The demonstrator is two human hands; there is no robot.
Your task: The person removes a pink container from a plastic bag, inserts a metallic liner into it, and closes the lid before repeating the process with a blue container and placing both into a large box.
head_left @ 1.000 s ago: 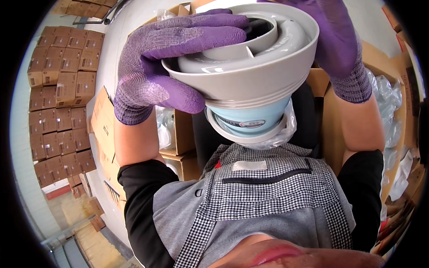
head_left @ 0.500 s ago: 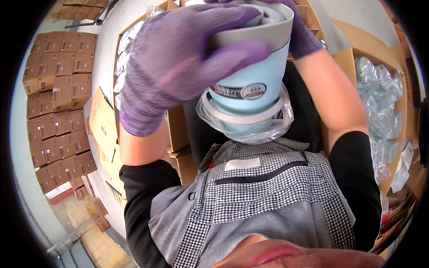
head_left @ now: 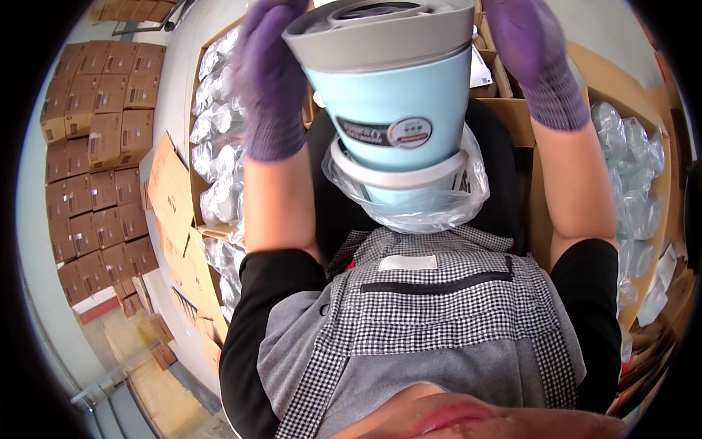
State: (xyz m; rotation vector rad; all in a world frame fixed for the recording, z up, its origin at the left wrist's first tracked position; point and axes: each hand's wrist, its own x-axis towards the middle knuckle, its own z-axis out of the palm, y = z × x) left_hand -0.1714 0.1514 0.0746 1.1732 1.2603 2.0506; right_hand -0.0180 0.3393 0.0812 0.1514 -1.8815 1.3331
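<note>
A light-blue tapered container with a wide grey lid stands upright over my lap. It bears a dark label and an oval sticker. A pale ring circles its lower part, where a clear plastic bag is bunched around it. My left hand, in a purple glove, is just left of the lid, blurred, its fingers partly cut off by the upper edge. On the far side to the right, my gloved right hand is raised clear of the container; its fingertips lie outside the picture.
Beside my left arm is an open carton with several plastic-wrapped items. Another carton of wrapped items stands at my right. A divided carton lies ahead, behind the container. Stacked brown boxes line the left wall.
My left hand has come off the front of the lid and moved left. My right hand has moved away to the right. The container's label and lid are now uncovered.
</note>
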